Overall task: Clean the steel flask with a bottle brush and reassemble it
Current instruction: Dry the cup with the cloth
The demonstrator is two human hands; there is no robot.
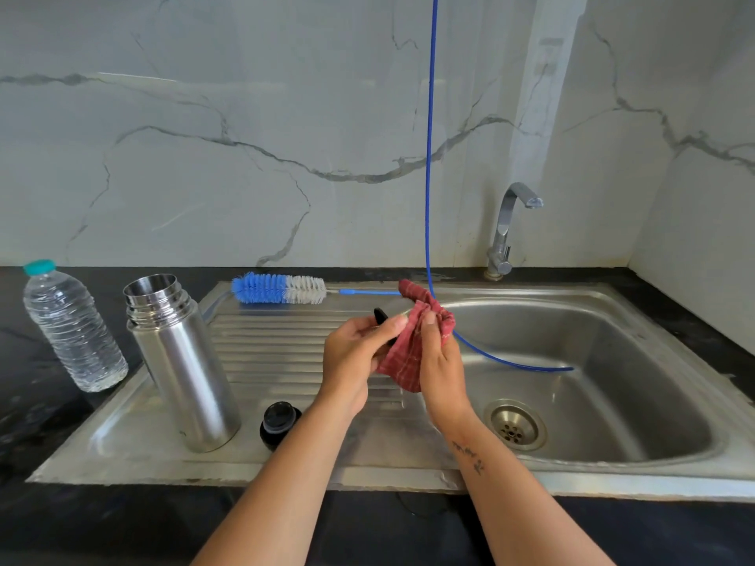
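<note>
Two hands meet above the ribbed drainboard of the steel sink (408,467), which is set into a dark bench (41,402); the bench's near edge and both far ends are cut off by the frame. Marble-pattern wall (245,116) behind. A thin blue cord (429,157) drops from above the top edge, passes behind the cloth and curves into the basin; its upper end is out of view.

Steel flask (184,361): upright on the left of the drainboard, mouth open, no cap fitted. Clear plastic water bottle (73,328) with teal cap stands just left of it on the bench. Tap (506,230) at the back right of the sink, drain (515,423) in the basin floor.

Bottle brush (282,289): lies flat along the back edge of the drainboard, blue and white bristles to the left; the end of its handle is hidden behind the cloth.

Red checked cloth (412,349): bunched between the hands, wrapped round a steel part with a black rim (380,315). Most of that part is covered; only a sliver of metal and the black edge show, so its shape cannot be made out.

Left hand (355,361): fingers curled round the covered part, thumb on top. Right hand (443,361): fingers closed on the cloth, thumb pressing it against the part. Hands close together, both gripping.

Black stopper (280,418): on the drainboard just right of the flask base, partly hidden by the left forearm.
</note>
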